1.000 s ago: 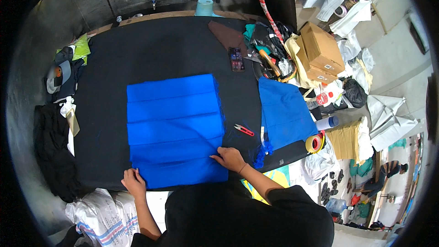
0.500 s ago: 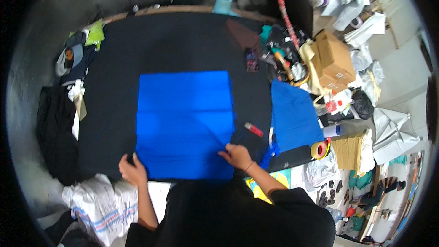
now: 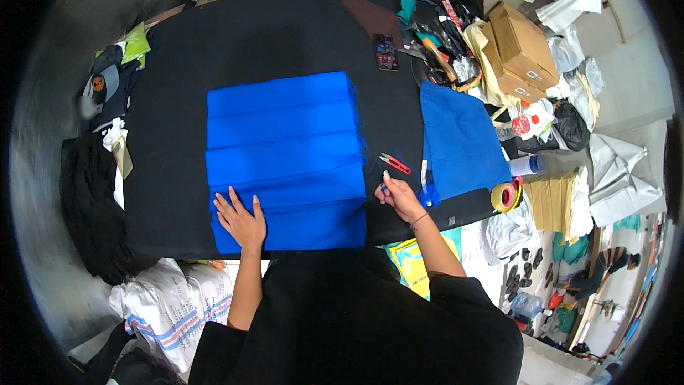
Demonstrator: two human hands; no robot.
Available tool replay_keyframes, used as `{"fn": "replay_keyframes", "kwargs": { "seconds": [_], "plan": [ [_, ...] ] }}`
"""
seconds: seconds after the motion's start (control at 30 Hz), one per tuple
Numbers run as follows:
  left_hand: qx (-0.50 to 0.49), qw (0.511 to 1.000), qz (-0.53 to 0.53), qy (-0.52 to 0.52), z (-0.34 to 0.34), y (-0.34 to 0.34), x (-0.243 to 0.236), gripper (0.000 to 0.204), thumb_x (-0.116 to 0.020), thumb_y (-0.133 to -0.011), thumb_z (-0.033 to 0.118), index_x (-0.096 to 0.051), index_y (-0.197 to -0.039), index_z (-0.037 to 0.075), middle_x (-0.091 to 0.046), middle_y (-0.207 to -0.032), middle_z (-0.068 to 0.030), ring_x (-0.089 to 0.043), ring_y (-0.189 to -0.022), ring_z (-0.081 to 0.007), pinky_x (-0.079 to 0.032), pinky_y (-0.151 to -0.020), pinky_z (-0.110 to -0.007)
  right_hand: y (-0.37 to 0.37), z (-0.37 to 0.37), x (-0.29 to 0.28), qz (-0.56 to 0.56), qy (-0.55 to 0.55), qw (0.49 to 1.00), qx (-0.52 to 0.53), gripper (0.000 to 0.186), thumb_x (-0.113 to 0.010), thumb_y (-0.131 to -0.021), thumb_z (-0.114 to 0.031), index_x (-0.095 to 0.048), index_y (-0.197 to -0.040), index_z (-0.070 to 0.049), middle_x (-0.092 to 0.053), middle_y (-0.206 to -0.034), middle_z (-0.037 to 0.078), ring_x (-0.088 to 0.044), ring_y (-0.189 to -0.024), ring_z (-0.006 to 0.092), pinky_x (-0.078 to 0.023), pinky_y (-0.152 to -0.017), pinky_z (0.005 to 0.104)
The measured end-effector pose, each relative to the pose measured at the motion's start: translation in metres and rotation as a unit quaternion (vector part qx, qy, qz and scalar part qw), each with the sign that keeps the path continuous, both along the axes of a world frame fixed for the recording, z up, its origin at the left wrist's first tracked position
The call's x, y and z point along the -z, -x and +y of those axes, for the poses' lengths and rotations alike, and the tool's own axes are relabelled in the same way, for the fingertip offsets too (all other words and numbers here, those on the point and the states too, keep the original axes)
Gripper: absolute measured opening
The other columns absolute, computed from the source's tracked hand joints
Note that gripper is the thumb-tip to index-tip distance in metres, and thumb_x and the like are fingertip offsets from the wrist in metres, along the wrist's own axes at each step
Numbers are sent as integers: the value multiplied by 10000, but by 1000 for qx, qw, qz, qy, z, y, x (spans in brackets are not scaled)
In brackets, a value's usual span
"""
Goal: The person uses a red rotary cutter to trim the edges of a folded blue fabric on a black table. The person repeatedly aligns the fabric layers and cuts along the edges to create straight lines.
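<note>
A bright blue cloth (image 3: 285, 128) with several crosswise creases lies flat on the black-covered table, its right edge frayed. My left hand (image 3: 242, 223) rests on its lower left part, fingers spread and palm down. To the right of the cloth, my right hand (image 3: 400, 198) is closed over the black surface, with a small tuft of blue thread (image 3: 385, 190) showing between its fingers. Just above that hand lies a pair of red-handled thread snips (image 3: 395, 163). Beside it, at the near corner of a second folded blue cloth (image 3: 463, 142), is a heap of blue thread scraps (image 3: 429, 195).
A phone (image 3: 385, 52) lies farther back on the black table cover (image 3: 249, 36). Along the right edge are a tape roll (image 3: 504, 197), a blue-and-white cylinder (image 3: 526, 165) and cardboard boxes (image 3: 524, 50). Dark clothes (image 3: 92, 199) lie at the left, above white sacks (image 3: 167, 314).
My left hand has moved from the cloth's lower left corner onto its surface. My right hand has let go of the cloth's right edge and moved right, beside the snips. The view has shifted.
</note>
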State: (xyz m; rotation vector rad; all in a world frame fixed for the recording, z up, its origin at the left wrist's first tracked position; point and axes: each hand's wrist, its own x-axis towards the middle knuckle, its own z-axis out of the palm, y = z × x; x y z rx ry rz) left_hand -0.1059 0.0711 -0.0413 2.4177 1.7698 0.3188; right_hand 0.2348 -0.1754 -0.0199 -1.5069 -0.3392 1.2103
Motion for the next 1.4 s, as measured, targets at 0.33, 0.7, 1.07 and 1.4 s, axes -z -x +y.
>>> {"fn": "replay_keyframes", "kwargs": {
  "seconds": [0.33, 0.7, 1.07, 1.4],
  "plan": [
    [0, 1000, 25, -11, 3, 2, 7, 786, -522, -1067, 513, -274, -1675, 82, -155, -1731, -300, -146, -1609, -462, -133, -1286, -581, -72, -71, -48, -211, -41, 942, 258, 335, -597, -1107, -337, -712, -1165, -28, -753, -1153, 85, -689, -1120, 184, -485, -1075, 336],
    [19, 1000, 4, -17, 3, 2, 7, 793, -527, -1064, 516, -282, -1669, 66, -161, -1722, -317, -148, -1602, -483, -139, -1281, -589, -53, -60, -33, -147, 39, 960, 233, 257, -643, -1078, -357, -650, -997, -114, -600, -821, -30, -539, -717, 48, -471, -627, 241],
    [26, 999, 4, -18, 6, 8, 10, 812, -539, -1056, 522, -274, -1671, 62, -155, -1715, -336, -148, -1597, -500, -142, -1276, -605, 7, -24, -60, -283, -80, 950, -105, 324, -705, -1026, -322, -697, -1065, 0, -704, -1058, 115, -688, -1125, 247, -536, -960, 378],
    [25, 1000, 7, -14, 4, 5, 12, 842, -546, -1047, 545, -255, -1676, 68, -158, -1716, -335, -150, -1598, -500, -140, -1276, -606, 22, -12, 10, -318, 53, 947, 6, 401, -647, -1062, -406, -639, -1064, -5, -668, -965, 90, -698, -899, 246, -516, -852, 402]
  ]
}}
